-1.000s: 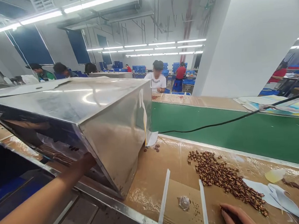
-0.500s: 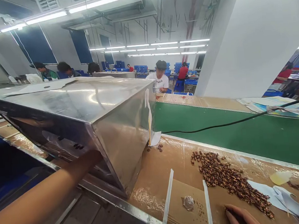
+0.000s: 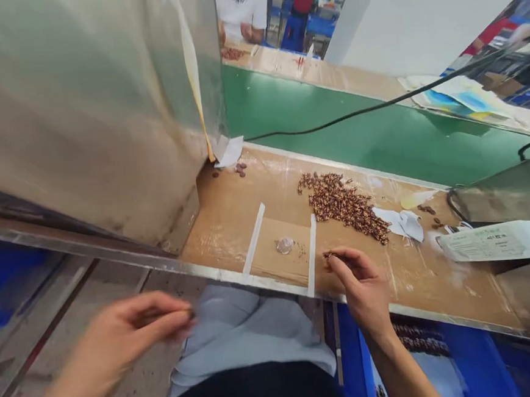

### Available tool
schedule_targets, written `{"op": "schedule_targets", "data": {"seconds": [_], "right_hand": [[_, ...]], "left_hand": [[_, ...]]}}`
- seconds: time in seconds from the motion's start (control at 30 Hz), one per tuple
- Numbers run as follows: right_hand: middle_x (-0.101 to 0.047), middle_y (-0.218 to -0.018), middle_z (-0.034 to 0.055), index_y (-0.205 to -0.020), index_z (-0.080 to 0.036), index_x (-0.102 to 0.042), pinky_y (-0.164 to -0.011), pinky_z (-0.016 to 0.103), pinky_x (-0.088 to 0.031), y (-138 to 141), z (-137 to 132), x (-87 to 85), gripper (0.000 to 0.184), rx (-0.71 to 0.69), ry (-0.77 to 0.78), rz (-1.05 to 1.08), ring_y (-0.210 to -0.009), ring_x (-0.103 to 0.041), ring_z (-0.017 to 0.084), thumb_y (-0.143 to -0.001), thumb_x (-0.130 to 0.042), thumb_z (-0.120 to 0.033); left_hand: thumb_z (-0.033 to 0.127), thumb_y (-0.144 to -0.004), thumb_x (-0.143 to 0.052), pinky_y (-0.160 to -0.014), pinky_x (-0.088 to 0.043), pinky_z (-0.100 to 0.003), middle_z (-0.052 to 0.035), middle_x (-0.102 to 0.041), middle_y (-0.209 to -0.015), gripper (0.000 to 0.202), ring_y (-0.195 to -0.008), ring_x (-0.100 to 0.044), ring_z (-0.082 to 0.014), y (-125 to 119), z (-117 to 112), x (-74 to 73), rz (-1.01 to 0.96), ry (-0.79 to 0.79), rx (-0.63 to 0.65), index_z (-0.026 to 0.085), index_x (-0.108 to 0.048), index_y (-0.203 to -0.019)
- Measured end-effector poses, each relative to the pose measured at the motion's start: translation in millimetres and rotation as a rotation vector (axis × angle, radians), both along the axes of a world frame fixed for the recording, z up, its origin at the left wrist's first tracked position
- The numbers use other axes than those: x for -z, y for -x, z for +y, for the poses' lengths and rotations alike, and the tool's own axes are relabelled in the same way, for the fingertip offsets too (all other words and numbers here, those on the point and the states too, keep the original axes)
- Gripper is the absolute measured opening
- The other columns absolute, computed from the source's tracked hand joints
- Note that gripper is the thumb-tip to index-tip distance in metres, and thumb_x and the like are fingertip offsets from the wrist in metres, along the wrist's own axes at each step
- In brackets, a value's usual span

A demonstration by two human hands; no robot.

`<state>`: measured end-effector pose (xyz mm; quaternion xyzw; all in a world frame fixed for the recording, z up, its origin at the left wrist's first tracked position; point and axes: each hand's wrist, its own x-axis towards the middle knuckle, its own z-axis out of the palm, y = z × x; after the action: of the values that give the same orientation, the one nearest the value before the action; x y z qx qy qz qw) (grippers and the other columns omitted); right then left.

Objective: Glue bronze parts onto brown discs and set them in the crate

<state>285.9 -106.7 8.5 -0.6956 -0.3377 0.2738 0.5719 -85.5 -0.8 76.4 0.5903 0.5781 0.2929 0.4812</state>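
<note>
My left hand (image 3: 138, 331) is over the floor in front of the bench, its thumb and fingers closed on a small dark piece (image 3: 192, 314). Motion blurs this hand. My right hand (image 3: 361, 279) is above the bench, right of a taped cardboard square (image 3: 270, 265), and pinches a small brown piece (image 3: 328, 255). On the square lie a small clear round object (image 3: 285, 244) and some tiny specks. Beyond my right hand spreads a pile of small brown and gold pieces (image 3: 345, 204).
A large metal hood (image 3: 93, 114) takes up the left side. Behind the bench runs a green belt (image 3: 303, 107) with a black cable (image 3: 332, 121) over it. A white bottle (image 3: 502, 241) lies at right. Below are blue bins (image 3: 474, 359). A person (image 3: 243, 10) sits opposite.
My left hand has come out from inside the metal hood with a small dark piece. The view has tilted down, and more of my right hand shows.
</note>
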Motion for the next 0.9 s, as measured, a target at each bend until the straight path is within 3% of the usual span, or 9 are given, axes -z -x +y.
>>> {"op": "schedule_targets", "data": {"seconds": [0.07, 0.17, 0.27, 0.4, 0.5, 0.57, 0.77, 0.9], "right_hand": [[-0.085, -0.106, 0.0054, -0.113, -0.025, -0.084, -0.083, 0.032, -0.066, 27.4, -1.8, -16.6, 0.025, -0.109, -0.022, 0.162, -0.087, -0.078, 0.020, -0.099, -0.090, -0.045], [-0.084, -0.108, 0.0047, -0.110, -0.027, -0.084, -0.084, 0.031, -0.066, 64.0, -3.6, -36.0, 0.016, -0.279, -0.002, 0.351, -0.088, -0.077, 0.019, -0.101, -0.089, -0.039], [-0.084, -0.117, 0.0037, -0.110, -0.029, -0.085, -0.090, 0.030, -0.065, 86.1, -1.5, -41.2, 0.011, -0.351, 0.022, 0.468, -0.098, -0.078, 0.018, -0.103, -0.089, -0.035], [-0.085, -0.123, 0.0038, -0.109, -0.029, -0.086, -0.097, 0.030, -0.067, 99.7, 6.0, -40.4, 0.007, -0.369, 0.007, 0.473, -0.113, -0.080, 0.021, -0.103, -0.088, -0.032], [-0.087, -0.114, 0.0043, -0.111, -0.029, -0.086, -0.090, 0.033, -0.069, 106.2, 9.7, -43.1, 0.005, -0.364, -0.006, 0.340, -0.104, -0.083, 0.022, -0.105, -0.085, -0.030], [-0.087, -0.112, 0.0042, -0.113, -0.029, -0.085, -0.089, 0.035, -0.070, 108.7, 10.8, -43.9, 0.008, -0.347, -0.051, 0.139, -0.102, -0.084, 0.023, -0.107, -0.082, -0.024], [-0.087, -0.119, 0.0079, -0.133, -0.026, -0.079, -0.090, 0.041, -0.071, 109.9, 16.6, -32.6, 0.045, -0.365, -0.390, -0.538, -0.105, -0.084, 0.025, -0.100, -0.075, 0.004], [-0.086, -0.128, 0.0125, -0.144, -0.022, -0.075, -0.086, 0.044, -0.073, 109.5, 16.8, -31.1, 0.053, -0.397, -0.494, -0.667, -0.110, -0.084, 0.028, -0.099, -0.076, 0.004]], "left_hand": [[0.046, -0.080, -0.098, -0.061, -0.068, -0.037, -0.0069, -0.084, -0.075, 0.023, -0.060, -0.078, -0.0255, -24.4, -8.1, 16.5, -0.255, 0.288, 0.072, 0.026, -0.088, -0.082], [0.043, -0.079, -0.102, -0.062, -0.068, -0.031, -0.0131, -0.088, -0.090, 0.028, -0.073, -0.084, -0.0259, -64.1, -15.3, 29.0, -0.571, 0.487, 0.002, 0.020, -0.091, -0.089], [0.040, -0.081, -0.103, -0.063, -0.067, -0.025, -0.0136, -0.089, -0.093, 0.028, -0.077, -0.085, -0.0242, -86.5, -21.6, 32.7, -0.661, 0.513, -0.062, 0.017, -0.090, -0.092], [0.037, -0.086, -0.101, -0.065, -0.068, -0.026, -0.0119, -0.089, -0.092, 0.023, -0.079, -0.086, -0.0245, -89.6, -29.4, 38.0, -0.651, 0.448, -0.040, 0.018, -0.091, -0.094], [0.037, -0.089, -0.099, -0.069, -0.070, -0.028, -0.0104, -0.089, -0.090, 0.021, -0.079, -0.085, -0.0238, -89.8, -31.3, 41.1, -0.650, 0.414, -0.031, 0.019, -0.092, -0.098], [0.034, -0.089, -0.099, -0.072, -0.071, -0.028, -0.0093, -0.089, -0.091, 0.020, -0.077, -0.084, -0.0220, -93.3, -31.4, 40.9, -0.677, 0.420, -0.062, 0.019, -0.092, -0.099], [0.034, -0.090, -0.099, -0.084, -0.073, -0.028, -0.0092, -0.090, -0.100, 0.022, -0.091, -0.084, -0.0209, -107.7, -34.1, 39.1, -0.862, 0.560, -0.176, 0.019, -0.093, -0.105], [0.027, -0.088, -0.101, -0.090, -0.069, -0.021, -0.0083, -0.091, -0.102, 0.020, -0.095, -0.084, -0.0165, -107.8, -34.7, 50.0, -1.020, 0.684, -0.180, 0.019, -0.093, -0.105]]}}
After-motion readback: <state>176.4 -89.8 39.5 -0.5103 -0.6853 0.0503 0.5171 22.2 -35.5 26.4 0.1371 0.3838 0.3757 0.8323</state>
